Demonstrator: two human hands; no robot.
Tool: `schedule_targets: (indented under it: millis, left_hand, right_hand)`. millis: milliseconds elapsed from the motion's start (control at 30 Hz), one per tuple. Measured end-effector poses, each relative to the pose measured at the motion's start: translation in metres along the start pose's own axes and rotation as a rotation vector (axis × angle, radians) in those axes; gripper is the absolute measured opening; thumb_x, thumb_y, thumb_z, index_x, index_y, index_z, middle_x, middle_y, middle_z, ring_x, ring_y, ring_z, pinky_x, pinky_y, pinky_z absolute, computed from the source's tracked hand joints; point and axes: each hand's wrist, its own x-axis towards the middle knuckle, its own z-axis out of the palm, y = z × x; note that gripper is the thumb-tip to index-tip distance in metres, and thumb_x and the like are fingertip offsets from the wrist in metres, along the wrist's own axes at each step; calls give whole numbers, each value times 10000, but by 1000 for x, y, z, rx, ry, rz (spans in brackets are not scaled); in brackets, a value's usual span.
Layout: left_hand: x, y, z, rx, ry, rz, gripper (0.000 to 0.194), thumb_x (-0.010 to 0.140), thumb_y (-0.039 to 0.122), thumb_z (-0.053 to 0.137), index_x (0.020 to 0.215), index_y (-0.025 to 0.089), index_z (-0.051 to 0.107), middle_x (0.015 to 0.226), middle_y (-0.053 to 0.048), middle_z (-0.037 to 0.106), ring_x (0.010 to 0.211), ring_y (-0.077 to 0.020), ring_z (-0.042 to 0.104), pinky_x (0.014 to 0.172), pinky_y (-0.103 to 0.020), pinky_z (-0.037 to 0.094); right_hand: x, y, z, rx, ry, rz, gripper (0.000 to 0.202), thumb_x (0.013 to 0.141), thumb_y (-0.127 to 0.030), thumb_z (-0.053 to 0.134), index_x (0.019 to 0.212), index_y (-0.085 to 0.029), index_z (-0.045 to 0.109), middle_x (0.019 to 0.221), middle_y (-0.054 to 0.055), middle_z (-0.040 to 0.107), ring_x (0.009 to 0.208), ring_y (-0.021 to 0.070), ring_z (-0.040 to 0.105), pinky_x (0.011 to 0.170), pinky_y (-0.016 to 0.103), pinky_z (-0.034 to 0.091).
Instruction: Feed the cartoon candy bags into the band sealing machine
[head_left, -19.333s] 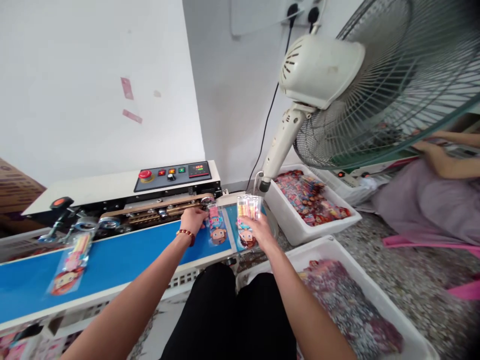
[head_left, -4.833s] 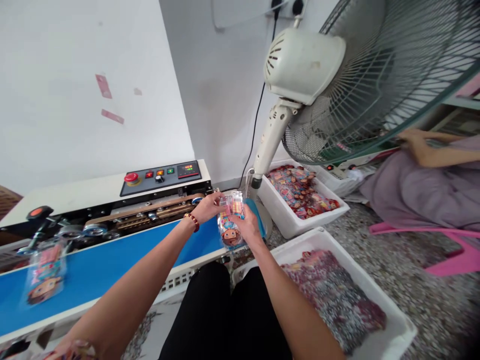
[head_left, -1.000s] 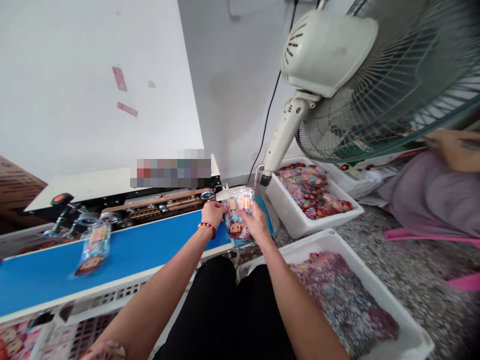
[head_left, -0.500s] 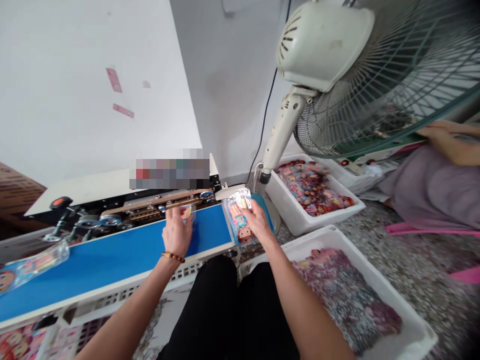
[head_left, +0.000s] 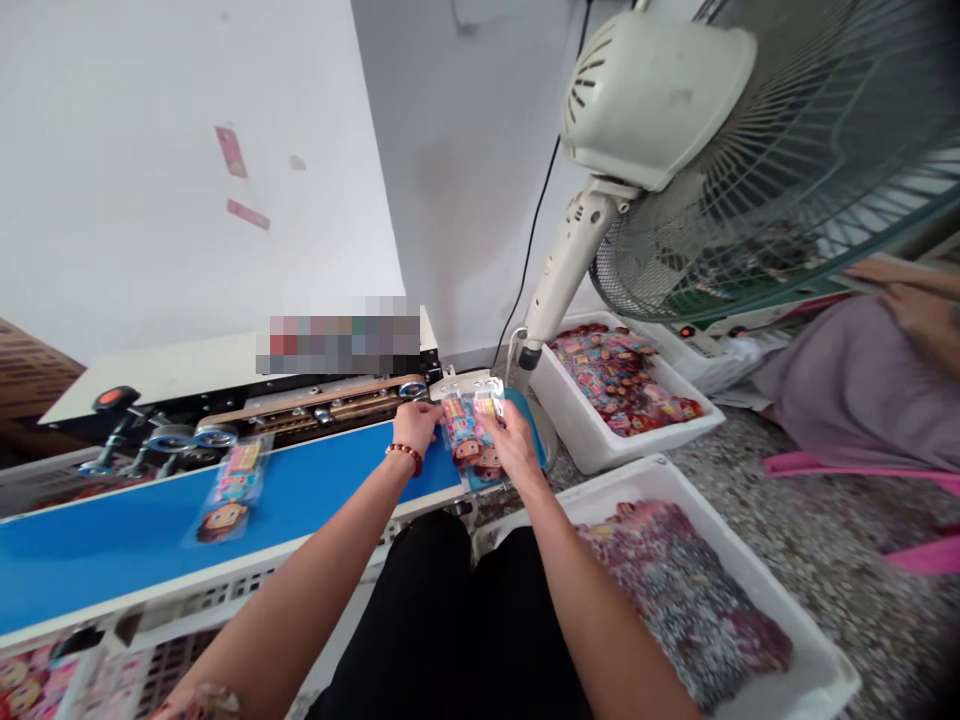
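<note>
- The right hand (head_left: 514,440), at centre, grasps overlapping clear packets (head_left: 491,403), thumb across their front; this probably keeps the slippery film together while leaving the left side exposed.
- The left hand (head_left: 415,425) has its fingers drawn together at the upper left edge of the front packet (head_left: 463,436); I cannot tell whether they pinch it. Coming from the side, it seems to avoid covering the printed figure.
- The held packets are at the right end of the blue belt (head_left: 322,492), open ends apparently up, so the contents likely settle low.
- Left of centre, another packet (head_left: 229,492) lies flat, its top beside the rollers (head_left: 217,437); the belt probably carries its weight.
- The white bins (head_left: 589,458) (head_left: 836,665), right of centre and lower right, hold more packets, apparently within easy reach.
</note>
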Motion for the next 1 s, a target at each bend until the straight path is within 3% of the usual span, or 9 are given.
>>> schedule_targets:
  millis: [200, 300, 367, 433, 500, 567, 667, 800, 1000]
  left_hand:
    - [18, -6, -38, 118, 54, -5, 180, 774, 259, 668, 622, 170, 701, 512, -19, 595, 466, -156, 547, 521, -269, 433]
    - [11, -23, -64, 183, 106, -17, 191, 800, 308, 654, 678, 172, 707, 563, -30, 630, 505, -175, 582, 547, -282, 455]
    - [0, -38, -78, 192, 212, 14, 185, 798, 345, 662, 814, 171, 722, 707, -51, 703, 567, -189, 617, 575, -294, 480]
    - [-14, -50, -83, 191, 393, 118, 281, 798, 376, 665, 996, 180, 705, 907, -74, 741, 698, -210, 662, 637, -309, 512]
    - [-29, -52, -73, 182, 451, 243, 307, 821, 391, 644, 1056, 196, 683, 1007, -79, 735, 782, -212, 673, 685, -313, 525]
    - [-39, -44, -49, 126, 247, 291, 273, 856, 403, 609, 1023, 205, 694, 1004, -64, 734, 691, -180, 656, 638, -297, 514]
    - [-41, -19, -6, -64, -113, 219, 264, 889, 403, 576, 990, 193, 701, 919, -31, 730, 451, -102, 537, 480, -262, 430]
    - [-28, 3, 21, -292, -131, 89, 121, 852, 278, 598, 824, 168, 638, 635, 34, 614, 367, -61, 421, 409, -217, 327]
    - [-26, 6, 6, -335, -228, 34, 155, 821, 307, 645, 833, 153, 629, 667, -1, 666, 332, -60, 415, 341, -216, 236]
  right_hand:
    - [-1, -2, 0, 61, -60, 50, 252, 845, -486, 556, 887, -239, 583, 815, 11, 715, 733, 194, 661, 692, 293, 509]
    - [-2, -3, 1, 81, -56, 61, 208, 839, -438, 532, 889, -242, 580, 784, 3, 709, 711, 194, 654, 660, 286, 504]
    - [-1, -2, 1, 78, -57, 62, 206, 827, -427, 528, 894, -239, 581, 774, 2, 701, 699, 192, 637, 648, 283, 495]
    - [-1, 0, 0, 62, -70, 56, 216, 817, -438, 541, 884, -236, 577, 775, 2, 690, 700, 189, 621, 651, 281, 485]
    - [0, 2, -1, 71, -100, 51, 232, 824, -453, 544, 899, -236, 578, 800, -1, 689, 714, 186, 617, 673, 281, 485]
    - [1, 4, -2, 101, -133, 51, 253, 838, -464, 539, 946, -241, 587, 843, -6, 698, 736, 185, 625, 707, 287, 495]
    - [0, 5, -4, 97, -155, 38, 271, 852, -475, 549, 987, -245, 599, 907, 5, 718, 812, 203, 648, 767, 308, 509]
    - [-1, 5, -4, 9, -139, -9, 233, 866, -460, 558, 950, -247, 603, 934, 29, 734, 868, 225, 659, 801, 331, 507]
    - [1, 7, 2, 18, -141, -37, 241, 876, -459, 570, 951, -234, 613, 960, 42, 746, 873, 227, 682, 793, 332, 520]
